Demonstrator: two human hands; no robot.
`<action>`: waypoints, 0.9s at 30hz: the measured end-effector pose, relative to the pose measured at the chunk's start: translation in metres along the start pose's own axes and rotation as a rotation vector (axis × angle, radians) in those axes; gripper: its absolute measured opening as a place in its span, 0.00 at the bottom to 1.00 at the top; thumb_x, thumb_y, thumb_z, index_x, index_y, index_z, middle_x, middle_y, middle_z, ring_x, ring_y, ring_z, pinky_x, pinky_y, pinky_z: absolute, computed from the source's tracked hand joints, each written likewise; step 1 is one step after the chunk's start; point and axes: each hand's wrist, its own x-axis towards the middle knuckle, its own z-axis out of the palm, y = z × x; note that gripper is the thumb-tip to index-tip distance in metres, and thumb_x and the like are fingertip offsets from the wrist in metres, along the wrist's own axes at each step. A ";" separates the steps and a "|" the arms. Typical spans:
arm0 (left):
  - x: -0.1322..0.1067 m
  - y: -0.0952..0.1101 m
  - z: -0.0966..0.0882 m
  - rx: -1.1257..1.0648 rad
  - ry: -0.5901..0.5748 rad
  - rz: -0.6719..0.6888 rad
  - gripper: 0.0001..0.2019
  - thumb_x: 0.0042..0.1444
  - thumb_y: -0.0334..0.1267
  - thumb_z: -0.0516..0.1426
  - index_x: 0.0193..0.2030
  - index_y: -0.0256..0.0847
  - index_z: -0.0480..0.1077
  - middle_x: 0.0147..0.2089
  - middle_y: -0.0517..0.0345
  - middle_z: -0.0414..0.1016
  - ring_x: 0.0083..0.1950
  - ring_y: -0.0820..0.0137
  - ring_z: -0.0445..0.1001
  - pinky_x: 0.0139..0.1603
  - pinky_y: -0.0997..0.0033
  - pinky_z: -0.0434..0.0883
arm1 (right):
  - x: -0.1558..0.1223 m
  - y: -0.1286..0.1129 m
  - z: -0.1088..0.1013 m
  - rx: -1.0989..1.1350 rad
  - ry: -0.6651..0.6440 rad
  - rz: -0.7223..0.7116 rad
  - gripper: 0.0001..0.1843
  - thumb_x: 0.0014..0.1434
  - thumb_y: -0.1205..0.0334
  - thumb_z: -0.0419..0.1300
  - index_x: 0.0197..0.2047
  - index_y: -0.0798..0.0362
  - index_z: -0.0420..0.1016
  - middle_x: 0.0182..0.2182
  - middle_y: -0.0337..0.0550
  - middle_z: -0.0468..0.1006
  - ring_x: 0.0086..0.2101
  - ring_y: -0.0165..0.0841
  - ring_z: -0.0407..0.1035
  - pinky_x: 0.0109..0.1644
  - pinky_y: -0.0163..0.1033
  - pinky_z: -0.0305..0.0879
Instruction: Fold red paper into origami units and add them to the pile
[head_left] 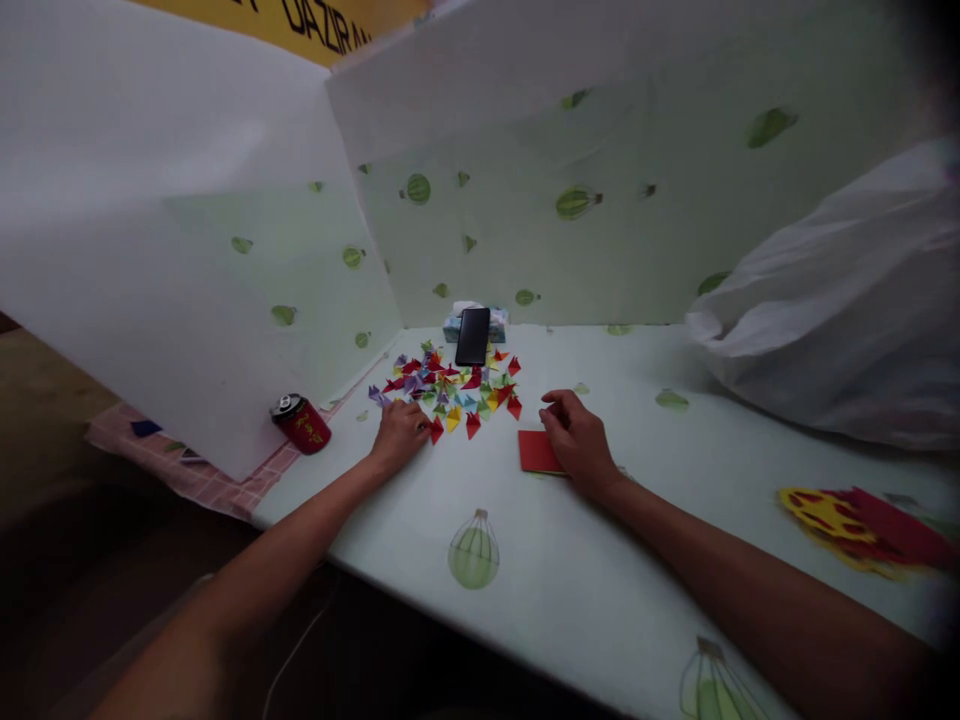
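Note:
My left hand (403, 436) is at the near left edge of a pile of small folded paper cranes (454, 385) in many colours. Its fingers are closed at a red paper crane (436, 431), which stands on the table by the fingertips. My right hand (581, 440) rests over the right side of a stack of square red paper (538, 452). The thumb and forefinger of that hand are loosely bent with a small gap between them, and nothing shows in it. The lower fingers are hidden behind the hand.
A dark phone (472, 336) leans on a tissue box (498, 322) behind the cranes. To the left a red drink can (302, 425) stands tilted in view. A white plastic bag (840, 310) and red and yellow paper cut-outs (862, 525) lie right. Patterned panels (525, 230) border the table.

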 end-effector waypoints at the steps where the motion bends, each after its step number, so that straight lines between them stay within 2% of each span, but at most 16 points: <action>1: 0.000 -0.001 0.000 0.004 0.002 0.004 0.09 0.54 0.30 0.59 0.32 0.43 0.81 0.36 0.50 0.77 0.45 0.57 0.70 0.52 0.54 0.62 | 0.000 0.000 0.000 -0.001 0.001 0.000 0.10 0.58 0.60 0.55 0.42 0.53 0.71 0.26 0.39 0.73 0.26 0.34 0.66 0.34 0.39 0.61; 11: -0.002 -0.015 0.000 -0.028 -0.042 0.047 0.07 0.58 0.34 0.61 0.37 0.46 0.82 0.37 0.51 0.80 0.45 0.57 0.71 0.52 0.56 0.62 | 0.009 0.006 -0.007 0.003 0.033 0.060 0.09 0.57 0.59 0.55 0.41 0.52 0.70 0.25 0.39 0.73 0.27 0.35 0.67 0.35 0.40 0.61; 16: 0.002 -0.018 -0.001 -0.033 -0.057 0.046 0.06 0.57 0.37 0.62 0.38 0.45 0.82 0.37 0.52 0.80 0.43 0.59 0.72 0.48 0.59 0.63 | 0.011 0.013 -0.007 0.014 0.045 0.104 0.10 0.57 0.58 0.55 0.40 0.52 0.70 0.25 0.39 0.72 0.28 0.36 0.68 0.36 0.40 0.62; 27: 0.007 -0.012 -0.004 0.008 -0.085 0.128 0.06 0.58 0.34 0.61 0.32 0.43 0.81 0.33 0.53 0.80 0.44 0.60 0.73 0.53 0.58 0.61 | 0.011 0.013 -0.006 0.039 0.040 0.131 0.10 0.56 0.57 0.55 0.40 0.52 0.70 0.25 0.40 0.74 0.29 0.37 0.70 0.37 0.41 0.62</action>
